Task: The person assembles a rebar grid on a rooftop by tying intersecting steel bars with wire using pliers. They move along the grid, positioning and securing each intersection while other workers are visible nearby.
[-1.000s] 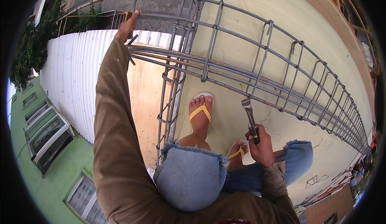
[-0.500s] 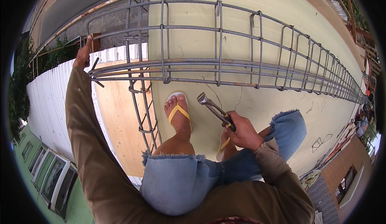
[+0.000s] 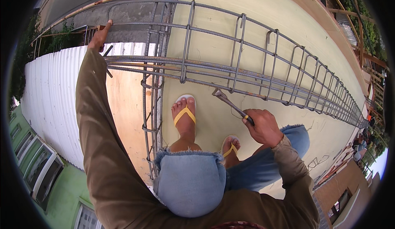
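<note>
Background, head view: green building (image 3: 68,190), white corrugated sheet (image 3: 53,93) and plywood (image 3: 122,101) are seen at the left; a pale panel (image 3: 323,130) is spread underfoot.
Rebar cage (image 3: 240,41): it is laid across the view, from beside the left hand to the far right; a second cage (image 3: 145,105) is crossed near its left end.
Left hand (image 3: 99,39): the end of an upper bar is touched by a digit; whether the other fingers are closed on anything cannot be told.
Right hand (image 3: 263,126): it is wrapped around the handles of the pincers (image 3: 230,103).
Pincers: their head is pointed up and left, just beside the cage's lower bar; contact cannot be confirmed.
Change: the pincers' head has been brought nearer that bar than half a second ago, while the left hand has been kept at the bar end; the tool is judged to be within easy reach of the cage.
Markings: an outline sketch (image 3: 317,162) is seen on the panel; no brand, label or lettering can be read.
</note>
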The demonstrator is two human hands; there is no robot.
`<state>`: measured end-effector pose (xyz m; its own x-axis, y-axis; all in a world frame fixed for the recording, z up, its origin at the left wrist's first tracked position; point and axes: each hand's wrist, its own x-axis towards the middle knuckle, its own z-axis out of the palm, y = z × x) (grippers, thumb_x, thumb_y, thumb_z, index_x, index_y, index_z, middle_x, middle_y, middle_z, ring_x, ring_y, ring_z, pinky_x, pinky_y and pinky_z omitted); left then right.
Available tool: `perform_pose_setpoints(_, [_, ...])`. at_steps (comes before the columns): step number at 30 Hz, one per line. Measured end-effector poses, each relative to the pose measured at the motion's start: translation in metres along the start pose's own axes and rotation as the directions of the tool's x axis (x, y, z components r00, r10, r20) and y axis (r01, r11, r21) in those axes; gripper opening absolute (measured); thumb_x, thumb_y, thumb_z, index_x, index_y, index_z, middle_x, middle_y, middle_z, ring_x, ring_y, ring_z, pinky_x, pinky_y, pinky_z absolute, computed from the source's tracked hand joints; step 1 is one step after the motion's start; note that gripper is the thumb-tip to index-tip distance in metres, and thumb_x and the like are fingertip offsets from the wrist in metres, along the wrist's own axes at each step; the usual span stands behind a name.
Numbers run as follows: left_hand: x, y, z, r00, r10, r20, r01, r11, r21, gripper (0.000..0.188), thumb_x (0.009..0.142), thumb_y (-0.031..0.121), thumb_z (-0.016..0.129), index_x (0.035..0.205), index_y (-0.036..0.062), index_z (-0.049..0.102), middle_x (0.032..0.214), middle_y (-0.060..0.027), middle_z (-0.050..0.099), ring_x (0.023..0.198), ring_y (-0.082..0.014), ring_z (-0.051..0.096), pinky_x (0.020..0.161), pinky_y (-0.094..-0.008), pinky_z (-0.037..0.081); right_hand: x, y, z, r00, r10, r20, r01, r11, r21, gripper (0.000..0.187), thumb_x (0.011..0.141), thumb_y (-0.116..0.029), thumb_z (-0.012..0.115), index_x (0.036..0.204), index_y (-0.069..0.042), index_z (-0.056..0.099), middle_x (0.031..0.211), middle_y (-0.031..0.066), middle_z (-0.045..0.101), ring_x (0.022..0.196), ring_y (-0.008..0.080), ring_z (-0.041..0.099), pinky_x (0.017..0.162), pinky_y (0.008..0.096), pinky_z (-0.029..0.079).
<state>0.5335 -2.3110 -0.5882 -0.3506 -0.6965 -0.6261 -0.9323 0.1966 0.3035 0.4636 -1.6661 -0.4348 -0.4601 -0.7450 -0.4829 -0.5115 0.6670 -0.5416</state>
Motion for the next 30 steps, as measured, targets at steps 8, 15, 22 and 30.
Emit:
perform_pose_setpoints(8, [0.011, -0.009, 0.018, 0.981, 0.149, -0.127, -0.146, 0.989, 0.033, 0.094, 0.082, 0.085, 0.045, 0.104, -0.0046, 0.062, 0.082, -0.0064, 0.040, 0.068, -0.0193, 0.032, 0.060, -0.0380, 0.023, 0.157, -0.005, -0.099, 0.999, 0.051, 0.005, -0.048, 0.960, -0.276, 0.038, 0.094, -0.016, 0.060, 0.131, -0.010, 0.056, 0.101, 0.0192, 0.070, 0.097, 0.0401, 0.065, 0.081, 0.0504, 0.051])
perform_pose_setpoints(15, [0.023, -0.019, 0.020, 0.957, 0.205, -0.206, -0.202, 0.979, 0.037, 0.096, 0.084, 0.080, 0.050, 0.115, -0.0106, 0.061, 0.065, -0.0034, 0.050, 0.048, -0.0112, 0.035, 0.042, -0.0348, 0.026, 0.224, -0.008, -0.081, 0.994, 0.080, 0.079, -0.076, 0.995, -0.061, 0.033, 0.094, -0.015, 0.058, 0.125, -0.003, 0.058, 0.105, 0.0224, 0.068, 0.098, 0.0411, 0.065, 0.084, 0.0466, 0.049])
perform_pose_setpoints(22, [0.011, -0.014, 0.028, 0.960, 0.204, -0.193, -0.198, 0.979, 0.047, 0.104, 0.081, 0.084, 0.049, 0.103, -0.0168, 0.063, 0.062, -0.0030, 0.048, 0.044, -0.0101, 0.029, 0.040, -0.0351, 0.020, 0.219, -0.007, -0.080, 0.979, 0.044, 0.198, -0.002, 0.978, -0.210, 0.028, 0.094, -0.013, 0.057, 0.120, -0.002, 0.060, 0.107, 0.0236, 0.068, 0.103, 0.0406, 0.064, 0.087, 0.0490, 0.050])
perform_pose_setpoints(30, [0.003, -0.013, 0.022, 0.964, 0.178, -0.200, -0.173, 0.984, 0.043, 0.090, 0.083, 0.083, 0.048, 0.082, -0.0056, 0.060, 0.058, 0.0010, 0.039, 0.044, -0.0085, 0.026, 0.040, -0.0353, 0.019, 0.205, -0.028, -0.089, 1.000, -0.015, 0.013, 0.019, 0.778, -0.628, 0.048, 0.089, -0.006, 0.057, 0.137, -0.013, 0.056, 0.109, 0.0185, 0.064, 0.102, 0.0339, 0.065, 0.081, 0.0461, 0.055])
